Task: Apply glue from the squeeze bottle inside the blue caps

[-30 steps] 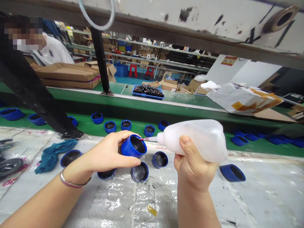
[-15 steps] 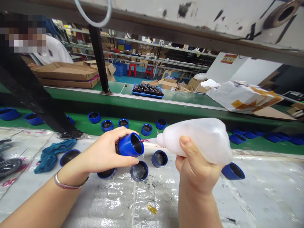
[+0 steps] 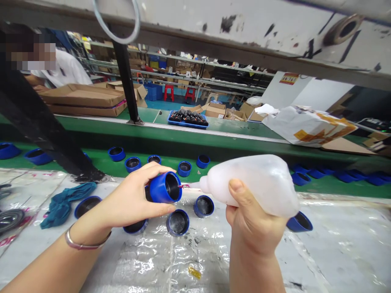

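Note:
A blue cup with a black inside (image 3: 159, 189) is gripped between the thumb and fingers of my left hand (image 3: 131, 197), tilted so its mouth faces right. My right hand (image 3: 255, 215) is wrapped round a whitish, translucent squeeze bottle (image 3: 253, 179) lying on its side. Its thin nozzle points left, and the reddish tip is at the rim of the cup. Below the hands, similar blue cups stand on the plastic-covered table, one (image 3: 178, 222) under my left thumb and another (image 3: 204, 206) to its right. Whether anything leaves the nozzle I cannot tell.
More blue cups (image 3: 184, 168) line the green belt (image 3: 159, 154). A teal cloth (image 3: 62, 203) and a black coil (image 3: 12, 219) lie at the left. A dark post (image 3: 45, 101) rises there. Across stand a blue tray of black parts (image 3: 187, 118), cartons (image 3: 82, 95) and a person in white (image 3: 65, 67).
The held cup has shifted slightly left and its mouth has turned a little. The bottle stays close to it, slightly lower. The whole view has moved a little.

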### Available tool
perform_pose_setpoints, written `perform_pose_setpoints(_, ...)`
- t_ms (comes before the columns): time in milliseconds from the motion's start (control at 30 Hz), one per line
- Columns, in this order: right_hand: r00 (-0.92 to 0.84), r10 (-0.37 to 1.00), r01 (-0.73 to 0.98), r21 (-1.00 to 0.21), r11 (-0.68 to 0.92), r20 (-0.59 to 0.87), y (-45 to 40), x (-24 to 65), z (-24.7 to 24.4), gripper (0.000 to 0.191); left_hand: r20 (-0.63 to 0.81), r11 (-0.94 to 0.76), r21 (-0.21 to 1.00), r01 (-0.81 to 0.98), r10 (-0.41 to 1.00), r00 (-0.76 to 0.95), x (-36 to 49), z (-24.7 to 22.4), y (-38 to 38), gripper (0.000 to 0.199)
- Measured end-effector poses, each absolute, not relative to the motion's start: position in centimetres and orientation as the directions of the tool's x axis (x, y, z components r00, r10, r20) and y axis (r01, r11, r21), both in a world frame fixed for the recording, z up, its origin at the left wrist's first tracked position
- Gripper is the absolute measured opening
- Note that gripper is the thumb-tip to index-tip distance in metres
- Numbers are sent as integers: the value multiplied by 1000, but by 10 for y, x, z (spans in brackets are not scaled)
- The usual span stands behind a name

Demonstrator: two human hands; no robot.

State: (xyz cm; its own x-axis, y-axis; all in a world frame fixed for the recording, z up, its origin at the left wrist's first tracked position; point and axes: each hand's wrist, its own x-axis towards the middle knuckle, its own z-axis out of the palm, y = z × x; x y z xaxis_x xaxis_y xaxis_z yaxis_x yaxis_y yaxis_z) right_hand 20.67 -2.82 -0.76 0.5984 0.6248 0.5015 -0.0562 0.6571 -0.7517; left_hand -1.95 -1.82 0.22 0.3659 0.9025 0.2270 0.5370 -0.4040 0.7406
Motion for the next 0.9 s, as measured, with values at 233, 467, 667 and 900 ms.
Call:
perform_pose_setpoints(233, 570, 643, -62, -753, 655, 512, -32, 207, -5, 23, 274, -425, 723, 544, 900, 339, -17, 5, -21, 52)
perform_pose_setpoints(467, 591, 620, -53, -742, 668, 516, -34, 206, -1, 30, 365, -481, 683, 549, 876, 315, -15, 2, -21, 54)
perform_pose_setpoints(667, 596, 639, -95, -748, 657, 486, -35, 203, 5, 28, 412, -525, 662, 535, 851, 325, -15, 0, -18, 54)
perform_pose_setpoints(900, 559, 663, -98, -755, 649, 498, -38, 204, 7, 21, 446, -556, 671, 490, 831, 333, -16, -5, -17, 52)
